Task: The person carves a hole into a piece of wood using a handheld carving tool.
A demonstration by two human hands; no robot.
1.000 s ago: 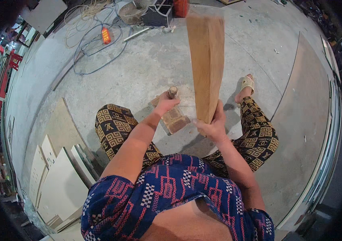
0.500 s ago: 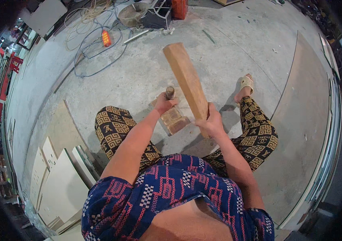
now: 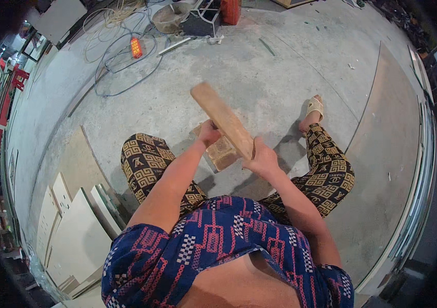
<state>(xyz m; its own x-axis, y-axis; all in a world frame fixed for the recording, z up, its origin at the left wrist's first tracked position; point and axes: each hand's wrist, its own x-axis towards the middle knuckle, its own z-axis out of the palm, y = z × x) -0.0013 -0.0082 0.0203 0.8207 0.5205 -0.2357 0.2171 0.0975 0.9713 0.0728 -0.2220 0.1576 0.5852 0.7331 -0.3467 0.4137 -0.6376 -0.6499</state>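
Head view, looking down past patterned trousers to a concrete floor [image 3: 280, 77]. Right hand [image 3: 263, 158] closed around the near end of a long wooden board [image 3: 222, 119], now swung down and tilted away to the upper left, where a second ago it stood nearly upright with its broad face toward the camera and half a second ago was already tipping over. Left hand [image 3: 209, 132] curled shut, fingers closed on something small that cannot be made out here, held just over a small wooden block [image 3: 222, 152] lying on the floor between the knees. Board crossing above that block, lower end close to it, contact not clear. Judging by the swing, board being lowered or turned toward the block, not lifted away. As for containers: a round grey bucket [image 3: 169, 18] far up by the tangle of cables [image 3: 121, 66], contents too small to tell; a dark open-fronted box [image 3: 203, 20] just beside it, inside hidden; an orange-red can-like thing [image 3: 230, 9] next to that, cut off by the rim. Pale cut panels [image 3: 77, 226] stacked at the left, a large sheet [image 3: 393, 169] lying at the right.
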